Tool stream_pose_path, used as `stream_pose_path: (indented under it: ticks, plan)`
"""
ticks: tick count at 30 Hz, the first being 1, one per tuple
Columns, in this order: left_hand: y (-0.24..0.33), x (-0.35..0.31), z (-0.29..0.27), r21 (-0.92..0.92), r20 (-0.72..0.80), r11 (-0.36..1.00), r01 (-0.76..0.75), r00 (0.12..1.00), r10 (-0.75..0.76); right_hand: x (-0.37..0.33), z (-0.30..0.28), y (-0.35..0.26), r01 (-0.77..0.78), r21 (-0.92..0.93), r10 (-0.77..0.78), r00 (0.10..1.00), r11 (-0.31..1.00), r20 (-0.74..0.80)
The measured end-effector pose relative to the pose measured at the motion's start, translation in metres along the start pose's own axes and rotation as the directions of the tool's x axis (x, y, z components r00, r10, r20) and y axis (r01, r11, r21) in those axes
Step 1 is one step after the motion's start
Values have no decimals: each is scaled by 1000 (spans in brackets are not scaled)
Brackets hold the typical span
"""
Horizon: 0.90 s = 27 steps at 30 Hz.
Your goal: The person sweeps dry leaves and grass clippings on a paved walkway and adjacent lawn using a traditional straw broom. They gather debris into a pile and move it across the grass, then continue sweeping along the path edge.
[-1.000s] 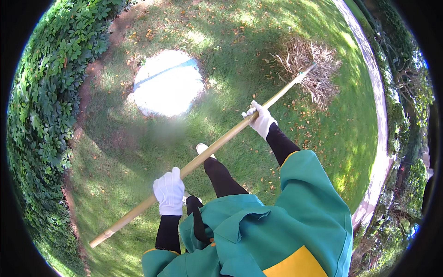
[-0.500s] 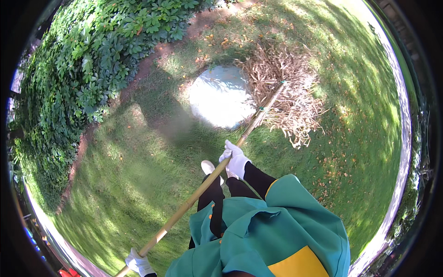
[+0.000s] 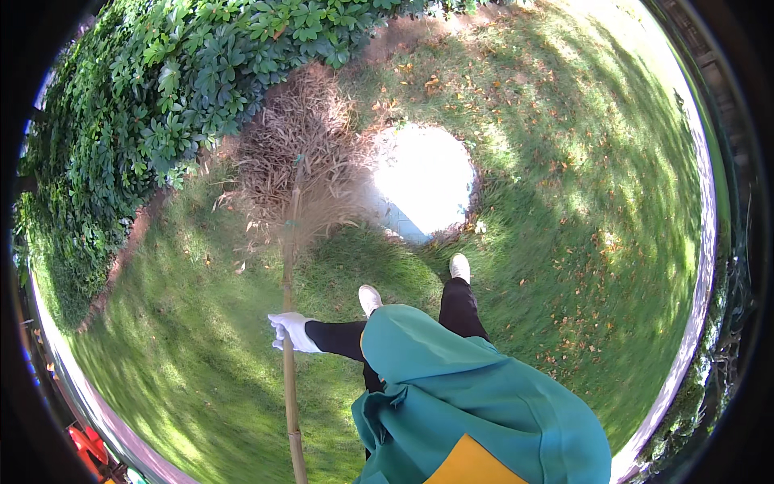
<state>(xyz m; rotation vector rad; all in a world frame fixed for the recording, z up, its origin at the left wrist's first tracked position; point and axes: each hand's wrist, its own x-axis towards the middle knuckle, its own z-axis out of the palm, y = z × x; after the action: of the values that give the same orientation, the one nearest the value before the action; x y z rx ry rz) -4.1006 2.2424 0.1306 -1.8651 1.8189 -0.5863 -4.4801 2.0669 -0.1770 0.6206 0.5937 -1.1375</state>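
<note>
My right hand (image 3: 295, 332), in a white glove, is closed around the bamboo pole of a twig broom (image 3: 290, 379), the arm reaching across to my left. The pole runs from the lower edge up to a wide, spread head of dry twigs (image 3: 298, 153), partly blurred. This head lies on the grass beside the hedge, left of a round pale slab (image 3: 423, 181) glaring in the sun. My left hand is out of view, and so is the pole's lower end.
A dense green hedge (image 3: 161, 121) fills the upper left, with a strip of bare soil (image 3: 133, 250) along its foot. Fallen leaves (image 3: 584, 323) dot the lawn (image 3: 564, 266) on the right. A pale path (image 3: 697, 266) curves round the edge. My white shoes (image 3: 459, 267) stand below the slab.
The broom head has swept from the right of the slab to its left, towards the hedge. My right hand has moved left with the pole, my left hand has left view, and my feet are wider apart.
</note>
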Motion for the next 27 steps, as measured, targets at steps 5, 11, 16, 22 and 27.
stream_pose_path:
  ticks: [5, 11, 16, 22, 27]
  plan:
    - [63, 15, -44, -1, -20, 994, -110, 994, 110, -18, -59, -83, 110, 112, -119, 990, 988, 77]
    - [175, 62, -117, -55, -109, 930, -363, 928, 356, -129, -171, -216, 394, 397, -375, 918, 829, -127]
    - [334, 105, -194, 126, -328, 670, -732, 606, 724, -252, -313, -290, 602, 532, -511, 795, 595, -328]
    - [552, 53, -255, 270, -431, 360, -893, 223, 875, -403, -461, -320, 833, 506, -537, 539, 223, -649]
    - [594, 48, -256, 223, -614, 229, -947, 46, 788, -459, -475, -291, 844, 527, -678, 446, 102, -584]
